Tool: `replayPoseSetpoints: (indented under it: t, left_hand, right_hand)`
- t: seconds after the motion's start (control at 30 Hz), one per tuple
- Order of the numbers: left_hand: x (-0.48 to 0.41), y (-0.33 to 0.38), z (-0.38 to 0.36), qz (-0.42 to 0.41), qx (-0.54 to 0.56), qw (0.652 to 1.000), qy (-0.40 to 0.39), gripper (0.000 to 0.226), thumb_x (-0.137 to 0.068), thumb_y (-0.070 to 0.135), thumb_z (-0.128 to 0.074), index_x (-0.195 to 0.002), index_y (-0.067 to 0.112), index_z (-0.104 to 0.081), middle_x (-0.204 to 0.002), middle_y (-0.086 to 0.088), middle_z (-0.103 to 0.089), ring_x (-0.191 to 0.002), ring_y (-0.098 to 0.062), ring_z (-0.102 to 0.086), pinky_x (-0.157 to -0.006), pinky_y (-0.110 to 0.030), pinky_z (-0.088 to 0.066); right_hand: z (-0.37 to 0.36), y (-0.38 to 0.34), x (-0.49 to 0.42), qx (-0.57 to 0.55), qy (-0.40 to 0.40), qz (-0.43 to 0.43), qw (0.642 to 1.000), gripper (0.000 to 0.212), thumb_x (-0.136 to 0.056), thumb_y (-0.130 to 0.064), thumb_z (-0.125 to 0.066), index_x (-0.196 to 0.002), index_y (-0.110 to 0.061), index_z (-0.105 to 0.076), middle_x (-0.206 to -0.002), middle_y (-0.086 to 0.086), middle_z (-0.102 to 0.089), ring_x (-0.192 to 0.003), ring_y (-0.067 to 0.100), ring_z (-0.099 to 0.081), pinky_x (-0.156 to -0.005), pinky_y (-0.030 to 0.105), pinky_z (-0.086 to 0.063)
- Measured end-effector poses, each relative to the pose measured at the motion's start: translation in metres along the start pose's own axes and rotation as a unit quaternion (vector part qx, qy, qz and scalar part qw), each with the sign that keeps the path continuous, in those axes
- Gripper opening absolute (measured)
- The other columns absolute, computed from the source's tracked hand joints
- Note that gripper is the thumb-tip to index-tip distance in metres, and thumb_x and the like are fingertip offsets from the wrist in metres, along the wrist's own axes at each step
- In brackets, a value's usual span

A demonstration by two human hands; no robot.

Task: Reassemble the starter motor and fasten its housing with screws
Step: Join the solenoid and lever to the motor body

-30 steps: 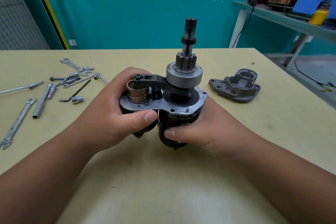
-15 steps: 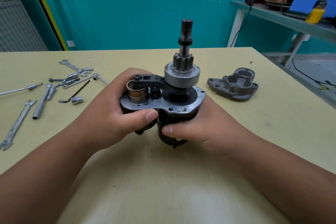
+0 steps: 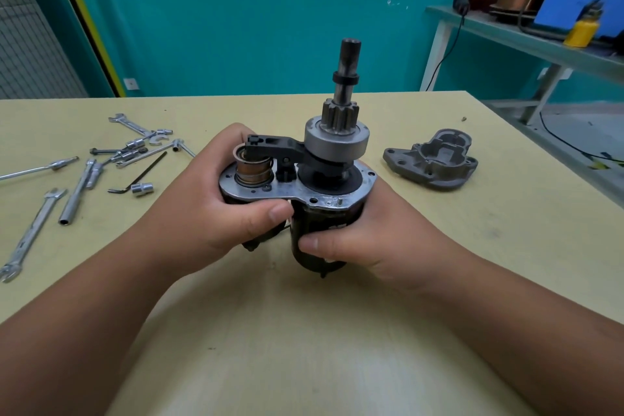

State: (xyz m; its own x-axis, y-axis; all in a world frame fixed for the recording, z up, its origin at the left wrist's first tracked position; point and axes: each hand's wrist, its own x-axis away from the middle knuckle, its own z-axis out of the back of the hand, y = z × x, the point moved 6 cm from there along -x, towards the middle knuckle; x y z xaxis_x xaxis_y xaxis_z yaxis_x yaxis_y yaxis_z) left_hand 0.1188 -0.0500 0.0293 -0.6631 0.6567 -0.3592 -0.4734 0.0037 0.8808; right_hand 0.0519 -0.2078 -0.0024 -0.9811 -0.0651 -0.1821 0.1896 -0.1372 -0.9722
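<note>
The motor (image 3: 324, 223) stands upright in the middle of the tabletop (image 3: 304, 348), nearer the front edge than the far one, its dark lower end down at the surface. Both hands are clamped on it. The left hand (image 3: 209, 213) grips the left side, fingers curled round the back and thumb laid across the front, just under the rim of the grey plate (image 3: 297, 194). The right hand (image 3: 378, 240) grips the dark body lower down, thumb pressed across the front; its fingers are hidden behind the body.

Above the plate the parts stand bare. The shaft (image 3: 349, 57) points straight up, with the pinion (image 3: 339, 115) round it and the grey drum (image 3: 336, 143) below that. A black lever (image 3: 277, 143) reaches from under the drum leftward to the top of the coppery plunger (image 3: 253, 170), which sits in the plate's left opening.

The housing (image 3: 432, 162) lies apart from the motor, toward the right edge, hollow side up, with neither hand on it.

Tools are scattered toward the left edge: a long spanner (image 3: 30, 233) nearest the front, a tube wrench (image 3: 76, 194) beside it, a hex key (image 3: 141, 176) with a socket (image 3: 142, 188) just beside its bent end, and further spanners and sockets in a loose heap (image 3: 141, 145) toward the far edge.
</note>
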Motion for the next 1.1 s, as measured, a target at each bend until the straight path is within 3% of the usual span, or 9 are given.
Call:
replayPoseSetpoints:
  t: [0.2, 0.43, 0.53, 0.6, 0.67, 0.8, 0.97, 1.03, 1.1]
  left_hand:
    - [0.004, 0.0, -0.006, 0.008, -0.046, 0.998, 0.042, 0.042, -0.067, 0.05, -0.077, -0.1, 0.034, -0.057, -0.086, 0.01, -0.071, -0.069, -0.005, -0.068, -0.054, -0.02, -0.056]
    - [0.004, -0.002, -0.002, 0.018, -0.012, 1.0, 0.001, 0.035, -0.069, 0.047, -0.082, -0.097, 0.046, -0.06, -0.087, 0.006, -0.073, -0.069, -0.012, -0.071, -0.052, -0.03, -0.06]
    - [0.002, -0.016, -0.006, 0.051, 0.052, 0.997, 0.017, 0.045, -0.071, 0.048, -0.081, -0.112, 0.039, -0.066, -0.108, 0.005, -0.078, -0.098, -0.014, -0.076, -0.074, -0.031, -0.063]
    - [0.0, -0.029, -0.013, 0.089, 0.118, 0.989, 0.018, 0.054, -0.075, 0.047, -0.079, -0.125, 0.031, -0.067, -0.123, -0.005, -0.077, -0.115, -0.027, -0.073, -0.091, -0.043, -0.062]
    - [-0.001, -0.036, -0.017, 0.111, 0.143, 0.983, 0.022, 0.064, -0.077, 0.047, -0.079, -0.134, 0.024, -0.063, -0.128, -0.01, -0.074, -0.118, -0.036, -0.071, -0.095, -0.052, -0.058]
    - [0.0, -0.042, -0.015, 0.126, 0.153, 0.979, 0.037, 0.068, -0.075, 0.05, -0.083, -0.133, 0.022, -0.062, -0.122, -0.016, -0.075, -0.106, -0.05, -0.069, -0.074, -0.05, -0.056]
    - [0.0, -0.039, -0.014, 0.102, 0.156, 0.981, 0.047, 0.055, -0.072, 0.041, -0.082, -0.122, 0.024, -0.067, -0.11, -0.019, -0.074, -0.081, -0.03, -0.066, -0.06, -0.037, -0.053]
    - [-0.001, -0.038, -0.01, 0.104, 0.152, 0.982, 0.047, 0.051, -0.069, 0.04, -0.081, -0.116, 0.024, -0.069, -0.099, -0.016, -0.073, -0.075, -0.026, -0.066, -0.057, -0.032, -0.053]
    - [-0.002, -0.037, -0.008, 0.099, 0.138, 0.985, 0.039, 0.044, -0.069, 0.04, -0.08, -0.11, 0.027, -0.072, -0.093, -0.011, -0.074, -0.074, -0.025, -0.068, -0.056, -0.028, -0.053]
  right_hand:
    - [0.004, 0.004, 0.003, -0.012, 0.033, 0.022, 0.999, 0.05, -0.079, 0.008, -0.076, -0.125, -0.01, -0.067, -0.116, 0.006, -0.076, -0.107, 0.017, -0.072, -0.088, 0.03, -0.057]
    - [0.001, 0.002, 0.002, -0.005, 0.0, 0.03, 1.0, 0.056, -0.078, 0.006, -0.076, -0.131, -0.006, -0.062, -0.123, 0.012, -0.073, -0.117, 0.028, -0.069, -0.101, 0.041, -0.057]
    - [0.0, 0.004, 0.002, -0.03, 0.023, 0.039, 0.999, 0.053, -0.082, 0.002, -0.075, -0.132, -0.016, -0.066, -0.126, 0.004, -0.075, -0.121, 0.022, -0.069, -0.106, 0.044, -0.055]
    - [0.001, 0.007, 0.001, -0.052, 0.033, 0.028, 0.998, 0.054, -0.086, -0.004, -0.074, -0.136, -0.02, -0.064, -0.13, 0.001, -0.073, -0.124, 0.021, -0.068, -0.11, 0.051, -0.051]
    - [0.002, 0.008, 0.0, -0.047, 0.041, 0.019, 0.998, 0.055, -0.088, -0.011, -0.075, -0.14, -0.02, -0.061, -0.132, 0.001, -0.072, -0.125, 0.02, -0.067, -0.11, 0.05, -0.051]
    - [0.005, 0.011, -0.002, -0.018, 0.041, 0.017, 0.999, 0.055, -0.089, -0.015, -0.076, -0.141, -0.019, -0.058, -0.132, -0.001, -0.072, -0.124, 0.018, -0.068, -0.107, 0.043, -0.052]
    - [0.024, 0.013, -0.005, -0.014, 0.027, -0.013, 0.999, 0.036, -0.1, -0.033, -0.061, -0.135, -0.028, -0.061, -0.127, -0.014, -0.074, -0.124, 0.009, -0.066, -0.096, 0.02, -0.054]
    - [0.048, 0.015, -0.006, -0.091, 0.045, -0.042, 0.994, 0.043, -0.101, -0.041, -0.048, -0.138, -0.023, -0.063, -0.129, -0.001, -0.073, -0.124, 0.021, -0.067, -0.096, 0.035, -0.056]
    - [0.068, 0.011, -0.004, -0.094, 0.058, -0.049, 0.993, 0.037, -0.099, -0.036, -0.049, -0.124, -0.023, -0.074, -0.111, 0.012, -0.074, -0.097, 0.025, -0.071, -0.076, 0.044, -0.055]
